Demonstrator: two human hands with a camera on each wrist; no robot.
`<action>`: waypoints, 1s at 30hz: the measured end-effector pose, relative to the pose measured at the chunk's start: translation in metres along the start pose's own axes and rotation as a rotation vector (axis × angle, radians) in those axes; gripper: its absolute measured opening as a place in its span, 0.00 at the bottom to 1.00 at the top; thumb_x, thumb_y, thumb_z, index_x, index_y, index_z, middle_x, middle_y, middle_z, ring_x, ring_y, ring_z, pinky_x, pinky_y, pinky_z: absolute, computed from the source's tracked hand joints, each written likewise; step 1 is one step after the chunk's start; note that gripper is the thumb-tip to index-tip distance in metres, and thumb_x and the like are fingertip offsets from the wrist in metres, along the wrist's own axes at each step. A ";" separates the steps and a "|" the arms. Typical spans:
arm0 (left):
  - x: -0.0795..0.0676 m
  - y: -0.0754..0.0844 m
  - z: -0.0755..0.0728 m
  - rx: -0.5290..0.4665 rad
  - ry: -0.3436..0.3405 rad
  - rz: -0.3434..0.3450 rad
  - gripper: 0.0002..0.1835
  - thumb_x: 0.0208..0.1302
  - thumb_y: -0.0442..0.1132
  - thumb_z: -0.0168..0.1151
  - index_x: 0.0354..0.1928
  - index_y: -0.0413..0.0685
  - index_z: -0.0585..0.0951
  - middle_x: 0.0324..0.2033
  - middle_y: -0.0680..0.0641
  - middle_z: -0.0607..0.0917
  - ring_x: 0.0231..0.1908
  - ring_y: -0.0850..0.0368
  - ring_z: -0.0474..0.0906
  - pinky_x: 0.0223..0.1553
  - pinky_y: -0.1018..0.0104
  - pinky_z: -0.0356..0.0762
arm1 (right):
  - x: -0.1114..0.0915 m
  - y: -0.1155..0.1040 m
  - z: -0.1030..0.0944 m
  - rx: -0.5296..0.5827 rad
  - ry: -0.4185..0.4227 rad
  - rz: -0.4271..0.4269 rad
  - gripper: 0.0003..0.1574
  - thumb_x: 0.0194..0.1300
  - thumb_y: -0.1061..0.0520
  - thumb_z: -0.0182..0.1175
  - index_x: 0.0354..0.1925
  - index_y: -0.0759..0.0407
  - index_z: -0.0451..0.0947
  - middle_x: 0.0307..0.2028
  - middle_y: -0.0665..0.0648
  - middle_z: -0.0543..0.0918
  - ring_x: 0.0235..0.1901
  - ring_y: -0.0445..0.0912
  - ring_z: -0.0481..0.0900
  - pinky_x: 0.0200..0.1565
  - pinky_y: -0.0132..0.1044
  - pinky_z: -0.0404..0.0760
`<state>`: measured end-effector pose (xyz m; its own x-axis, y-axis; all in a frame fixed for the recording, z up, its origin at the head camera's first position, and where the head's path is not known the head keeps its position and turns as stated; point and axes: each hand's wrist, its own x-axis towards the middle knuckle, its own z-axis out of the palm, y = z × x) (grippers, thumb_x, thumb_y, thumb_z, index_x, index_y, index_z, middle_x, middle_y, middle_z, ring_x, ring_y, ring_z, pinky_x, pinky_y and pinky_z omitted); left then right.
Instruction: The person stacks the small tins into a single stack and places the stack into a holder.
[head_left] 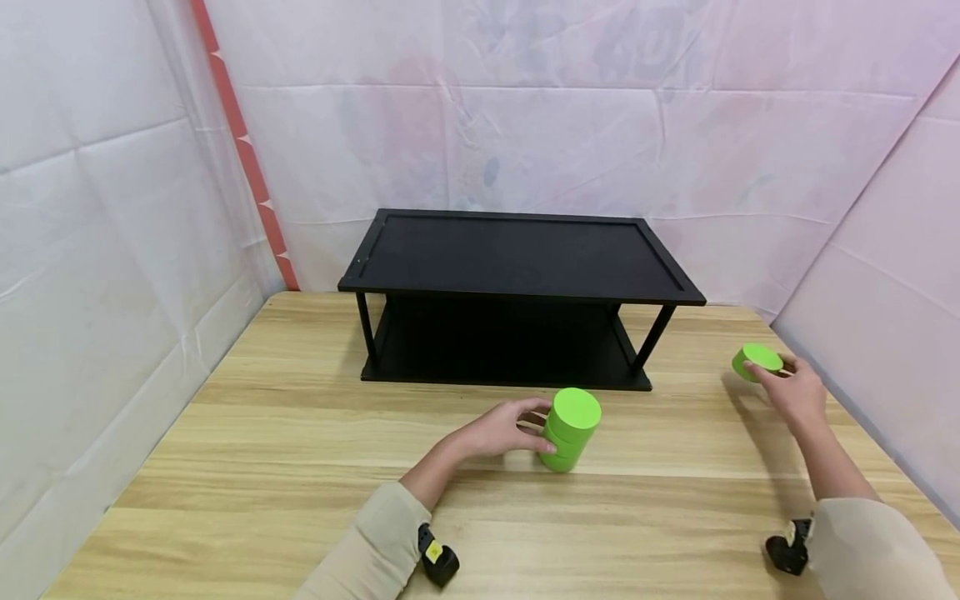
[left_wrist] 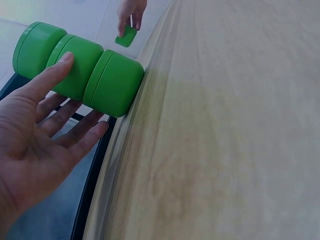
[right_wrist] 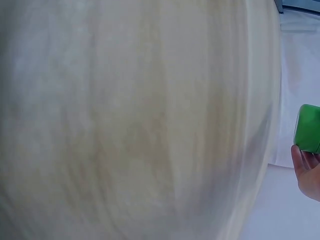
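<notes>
Three round green lidded containers [head_left: 572, 429] stand stacked upright on the table, in front of the rack. My left hand [head_left: 506, 429] holds the stack from its left side. In the left wrist view the thumb lies across the middle container [left_wrist: 79, 65], with the other fingers on the far side of the stack. Out to the right, my right hand [head_left: 798, 392] pinches another round green container [head_left: 759, 360] above the table. That container [right_wrist: 307, 129] is cut off by the frame edge in the right wrist view.
A black two-level rack [head_left: 517, 254] stands at the back of the wooden table [head_left: 285, 450], between the two hands' reach. White sheets [head_left: 540, 125] hang behind the table and along both sides. A black device [head_left: 438, 560] is on the left wrist.
</notes>
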<state>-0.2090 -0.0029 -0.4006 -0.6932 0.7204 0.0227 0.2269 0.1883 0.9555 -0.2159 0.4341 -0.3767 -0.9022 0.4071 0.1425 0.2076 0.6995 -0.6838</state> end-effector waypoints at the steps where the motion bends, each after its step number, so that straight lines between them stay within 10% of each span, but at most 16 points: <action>1: 0.000 0.000 0.000 -0.001 0.000 0.002 0.30 0.55 0.33 0.67 0.60 0.43 0.69 0.55 0.48 0.72 0.52 0.56 0.72 0.48 0.73 0.72 | 0.000 -0.001 -0.001 0.000 -0.002 -0.002 0.49 0.63 0.42 0.54 0.63 0.79 0.52 0.57 0.78 0.63 0.53 0.67 0.63 0.42 0.38 0.71; 8: 0.000 0.001 0.000 0.001 -0.001 0.003 0.30 0.54 0.33 0.67 0.60 0.42 0.69 0.55 0.48 0.73 0.52 0.57 0.72 0.48 0.73 0.72 | -0.004 -0.007 -0.005 -0.008 -0.009 -0.023 0.49 0.63 0.42 0.54 0.63 0.78 0.51 0.57 0.78 0.63 0.52 0.67 0.64 0.38 0.34 0.69; 16: -0.001 0.001 0.001 -0.010 0.000 -0.002 0.30 0.54 0.33 0.67 0.60 0.43 0.69 0.55 0.48 0.73 0.52 0.57 0.72 0.48 0.73 0.72 | -0.008 -0.013 -0.009 0.015 -0.018 -0.045 0.48 0.63 0.41 0.55 0.64 0.76 0.54 0.56 0.77 0.65 0.32 0.25 0.60 0.28 0.20 0.65; 30: -0.001 0.000 0.001 -0.007 0.010 -0.004 0.30 0.55 0.34 0.67 0.61 0.43 0.69 0.55 0.48 0.72 0.52 0.56 0.72 0.48 0.73 0.72 | -0.012 -0.030 -0.011 0.017 -0.028 -0.100 0.48 0.62 0.41 0.56 0.64 0.75 0.56 0.55 0.77 0.67 0.32 0.28 0.64 0.28 0.18 0.67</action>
<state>-0.2078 -0.0030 -0.4003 -0.7011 0.7127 0.0223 0.2196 0.1860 0.9577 -0.2076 0.4144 -0.3499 -0.9285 0.3185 0.1906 0.1094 0.7254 -0.6796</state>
